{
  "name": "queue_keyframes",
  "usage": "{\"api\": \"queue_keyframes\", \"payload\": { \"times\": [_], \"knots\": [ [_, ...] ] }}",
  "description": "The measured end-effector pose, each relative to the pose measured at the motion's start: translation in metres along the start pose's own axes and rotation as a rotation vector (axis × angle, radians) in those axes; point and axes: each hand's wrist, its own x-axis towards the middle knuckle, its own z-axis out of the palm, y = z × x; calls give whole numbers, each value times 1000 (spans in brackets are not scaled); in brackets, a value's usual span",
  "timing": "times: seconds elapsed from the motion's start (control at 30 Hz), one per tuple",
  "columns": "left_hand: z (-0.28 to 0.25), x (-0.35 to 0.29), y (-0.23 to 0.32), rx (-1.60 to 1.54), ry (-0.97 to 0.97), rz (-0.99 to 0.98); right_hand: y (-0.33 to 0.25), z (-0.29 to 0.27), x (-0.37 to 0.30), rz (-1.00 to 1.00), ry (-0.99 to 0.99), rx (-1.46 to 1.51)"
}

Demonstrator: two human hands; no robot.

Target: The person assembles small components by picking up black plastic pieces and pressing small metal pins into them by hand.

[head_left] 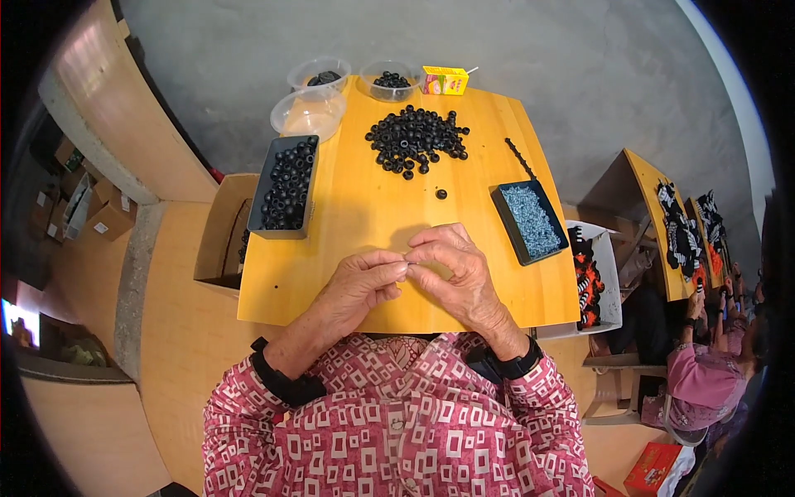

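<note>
Pinches a tiny pale piece [409, 264], too small to make out, between pressed-together thumb and fingertips of the left hand [363, 282] and right hand [457, 272], above the near half of a yellow wooden table [364, 211]. Has just beyond a single round black bead [441, 194], then a loose heap of black beads [410, 137]. Has at left a dark rectangular box [310, 217] full of shiny black beads [286, 184], at right a black rectangular tray [511, 230] of small blue-grey pieces [532, 222].
</note>
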Motion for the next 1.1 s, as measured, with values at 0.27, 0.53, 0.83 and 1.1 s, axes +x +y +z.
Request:
{"api": "queue_keyframes", "payload": {
  "times": [0.27,0.53,0.83,1.1],
  "knots": [
    [7,0,-2,30,39,21,-1,0,-3,-32,5,26],
    [2,1,-8,24,26,62,1,5,-7,-34,-22,59],
    [-1,0,-7,67,61,52,2,7,-6,-49,-12,82],
    [-1,5,-10,76,38,43,-1,3,-7,41,-21,52]
  ]
}}
